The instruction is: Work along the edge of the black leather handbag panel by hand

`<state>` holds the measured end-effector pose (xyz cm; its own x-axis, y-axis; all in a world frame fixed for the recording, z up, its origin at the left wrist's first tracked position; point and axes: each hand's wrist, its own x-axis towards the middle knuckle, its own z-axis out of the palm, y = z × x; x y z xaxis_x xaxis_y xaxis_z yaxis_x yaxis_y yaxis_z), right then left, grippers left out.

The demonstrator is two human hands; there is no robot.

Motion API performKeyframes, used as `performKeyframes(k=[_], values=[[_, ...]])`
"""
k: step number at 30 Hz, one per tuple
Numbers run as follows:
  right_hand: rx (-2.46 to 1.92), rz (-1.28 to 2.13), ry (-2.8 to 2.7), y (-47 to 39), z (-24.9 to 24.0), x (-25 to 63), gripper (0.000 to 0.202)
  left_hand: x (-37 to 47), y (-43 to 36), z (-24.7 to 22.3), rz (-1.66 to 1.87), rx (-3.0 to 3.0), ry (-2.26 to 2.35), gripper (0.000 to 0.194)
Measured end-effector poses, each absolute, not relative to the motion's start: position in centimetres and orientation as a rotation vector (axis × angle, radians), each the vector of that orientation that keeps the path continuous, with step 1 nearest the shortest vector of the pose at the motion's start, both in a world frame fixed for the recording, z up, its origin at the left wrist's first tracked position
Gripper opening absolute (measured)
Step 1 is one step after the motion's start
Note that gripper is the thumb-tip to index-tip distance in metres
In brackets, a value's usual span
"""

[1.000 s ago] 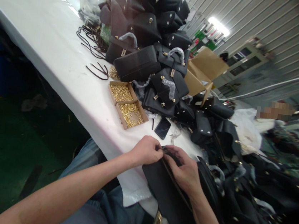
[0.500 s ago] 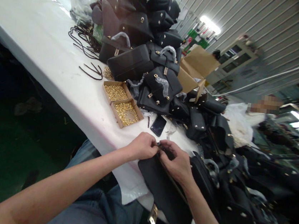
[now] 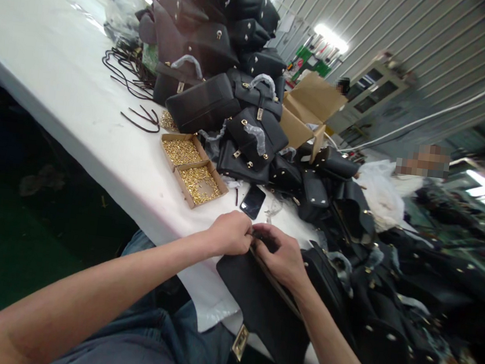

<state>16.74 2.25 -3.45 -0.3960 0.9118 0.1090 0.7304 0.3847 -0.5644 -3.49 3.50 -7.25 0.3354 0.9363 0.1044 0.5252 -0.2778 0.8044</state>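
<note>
**Working a small fitting at the top edge of the black bag**

My left hand [image 3: 230,233] is curled nearly shut, thumb and fingertips pinched on something small at the upper edge of the black bag [image 3: 263,307]; the piece is too hidden to name. My right hand [image 3: 280,256] meets it knuckle to knuckle, fingers folded over the same edge, gripping the bag. I judge this to be a fitting step on the rim, and the next move calls for a steady pinch and fine alignment.

The bag lies flat under both hands, hanging off the near edge of the white table [image 3: 61,85]: matte black, with a gold clasp [image 3: 240,342] dangling below my wrists. Just beyond my left hand sit a dark phone [image 3: 253,201] and the cardboard trays of gold hardware [image 3: 194,168]; finished bags [image 3: 219,74] pile up further off.
</note>
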Motion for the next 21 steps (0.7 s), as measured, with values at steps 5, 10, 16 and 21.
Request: performKeyframes(k=[5,10,16,21], values=[[-1.430,0.661,-2.245,2.5,-3.4,16.8,0.028,-3.6,4.0,-7.4,0.739,1.985,1.153,0.019],[-1.421,0.663,-2.248,2.8,-3.8,17.1,0.031,-3.2,3.6,-7.0,0.712,2.007,1.262,0.018],[-1.381,0.643,-2.292,2.7,-3.4,17.2,0.029,-2.5,2.5,-6.9,0.705,1.986,1.341,0.022],[-1.379,0.664,-2.287,2.6,-3.4,17.2,0.030,-2.9,2.6,-6.8,0.660,1.989,1.316,0.021]])
